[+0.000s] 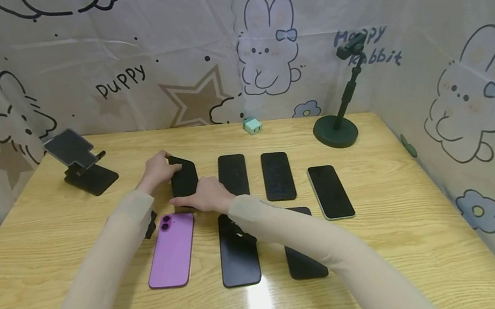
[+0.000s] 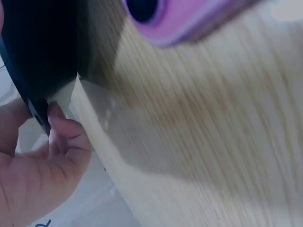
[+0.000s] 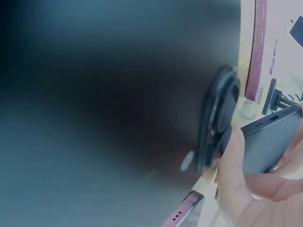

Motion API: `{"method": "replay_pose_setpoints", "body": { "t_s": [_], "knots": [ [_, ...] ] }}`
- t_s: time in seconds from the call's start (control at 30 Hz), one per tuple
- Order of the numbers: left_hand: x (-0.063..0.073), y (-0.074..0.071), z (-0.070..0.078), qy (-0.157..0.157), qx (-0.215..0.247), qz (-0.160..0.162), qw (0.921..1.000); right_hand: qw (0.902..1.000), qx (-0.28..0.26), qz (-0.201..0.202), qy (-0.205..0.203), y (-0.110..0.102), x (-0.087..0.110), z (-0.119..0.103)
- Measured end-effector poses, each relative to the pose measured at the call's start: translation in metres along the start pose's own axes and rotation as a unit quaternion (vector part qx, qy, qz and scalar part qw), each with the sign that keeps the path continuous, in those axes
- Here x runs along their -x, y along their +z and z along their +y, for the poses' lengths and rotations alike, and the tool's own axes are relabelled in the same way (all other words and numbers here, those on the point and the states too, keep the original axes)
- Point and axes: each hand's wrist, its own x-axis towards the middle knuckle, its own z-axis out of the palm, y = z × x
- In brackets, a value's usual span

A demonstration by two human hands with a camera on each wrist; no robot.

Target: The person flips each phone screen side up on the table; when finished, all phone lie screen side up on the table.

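Note:
A black phone [image 1: 185, 179] is raised off the table with its near end up, between both hands. My left hand [image 1: 157, 171] pinches its far-left edge; thumb and fingertips meet on the dark slab [image 2: 40, 52] in the left wrist view. My right hand [image 1: 209, 194] grips the near end, thumb toward the left. In the right wrist view the phone [image 3: 270, 149] shows its port end in that grip. Close by lies a purple phone [image 1: 172, 250], face down, with two lenses. Beneath my right wrist lies another black phone [image 1: 240, 261] with a large camera bump [image 3: 220, 118].
More dark phones lie rightward: one [image 1: 232, 168] beside my right hand, another [image 1: 278, 176], a silver-edged one [image 1: 331, 192], and one [image 1: 306, 263] partly under my right forearm. Farther back stand a folding stand [image 1: 92, 176], a mint charger [image 1: 252, 126] and a round-based stand [image 1: 335, 130].

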Motion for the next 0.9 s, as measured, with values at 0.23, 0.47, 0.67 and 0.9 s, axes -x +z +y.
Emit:
{"method": "replay_pose_setpoints", "body": {
  "t_s": [0.23, 0.47, 0.67, 0.9],
  "knots": [
    [-0.006, -0.001, -0.014, 0.014, 0.177, -0.097, 0.9794, 0.9999, -0.011, 0.001, 0.004, -0.001, 0.001, 0.002],
    [-0.009, 0.001, -0.023, 0.002, 0.217, -0.139, 0.9661, 0.9996, -0.029, -0.005, 0.002, 0.000, 0.003, 0.002],
    [-0.010, -0.001, -0.026, 0.015, 0.230, -0.167, 0.9587, 0.9991, -0.040, -0.011, 0.011, -0.003, 0.006, 0.001],
    [-0.010, -0.001, -0.031, 0.027, 0.232, -0.172, 0.9569, 0.9985, -0.054, -0.005, 0.005, -0.005, 0.011, 0.003]
  ]
}}
